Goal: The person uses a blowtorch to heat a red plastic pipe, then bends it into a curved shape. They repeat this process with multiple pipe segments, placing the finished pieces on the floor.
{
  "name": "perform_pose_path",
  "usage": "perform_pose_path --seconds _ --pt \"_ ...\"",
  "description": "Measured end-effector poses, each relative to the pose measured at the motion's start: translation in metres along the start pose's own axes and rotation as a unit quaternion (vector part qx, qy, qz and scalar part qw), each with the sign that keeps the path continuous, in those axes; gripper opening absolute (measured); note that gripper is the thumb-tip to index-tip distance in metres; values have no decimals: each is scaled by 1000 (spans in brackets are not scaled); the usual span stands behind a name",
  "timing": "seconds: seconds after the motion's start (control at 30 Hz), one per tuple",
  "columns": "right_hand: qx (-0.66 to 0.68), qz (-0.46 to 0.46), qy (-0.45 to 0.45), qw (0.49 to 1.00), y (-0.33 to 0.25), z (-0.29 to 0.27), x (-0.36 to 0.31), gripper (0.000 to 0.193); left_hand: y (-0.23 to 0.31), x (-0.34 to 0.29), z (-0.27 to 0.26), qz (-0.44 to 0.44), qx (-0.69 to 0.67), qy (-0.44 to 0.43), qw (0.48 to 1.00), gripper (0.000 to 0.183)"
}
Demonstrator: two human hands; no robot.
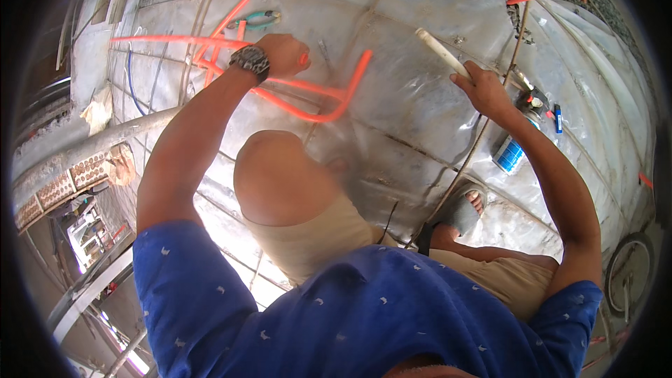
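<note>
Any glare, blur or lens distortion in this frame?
Head view: washed-out glare on the plastic sheet left of the raised knee; head view: a hazy smear just right of that knee; head view: strong fisheye bending toward the dark border.

Just behind the grip of the left hand (283,54) sits a chunky wristwatch (250,63), mottled in black and grey. Well back from both grips, toward the body, is a vivid blue shirt (378,301) with short, loose sleeves (185,294), scattered all over with small white motifs. Plain tan shorts (304,238) show between the shirt and the grips. On the body side of the right hand (485,91) and its grip is a grey, open-toed sandal (458,213).
</note>
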State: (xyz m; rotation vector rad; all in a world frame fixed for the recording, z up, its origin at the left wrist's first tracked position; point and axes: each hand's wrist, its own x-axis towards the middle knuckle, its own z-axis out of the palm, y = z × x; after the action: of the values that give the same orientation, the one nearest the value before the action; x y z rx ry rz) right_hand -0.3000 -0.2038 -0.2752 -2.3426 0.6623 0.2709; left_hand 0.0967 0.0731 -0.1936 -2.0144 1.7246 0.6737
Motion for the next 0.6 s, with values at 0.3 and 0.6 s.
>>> perform_pose_path --seconds 0.3,0.6 --pt "59 84 -17 995 -7 32 6 53 -60 46 19 1 27 -8 1000 33" --pt "8 55 -34 998 -18 57 31 46 -45 89 59 -57 54 49 996 27"
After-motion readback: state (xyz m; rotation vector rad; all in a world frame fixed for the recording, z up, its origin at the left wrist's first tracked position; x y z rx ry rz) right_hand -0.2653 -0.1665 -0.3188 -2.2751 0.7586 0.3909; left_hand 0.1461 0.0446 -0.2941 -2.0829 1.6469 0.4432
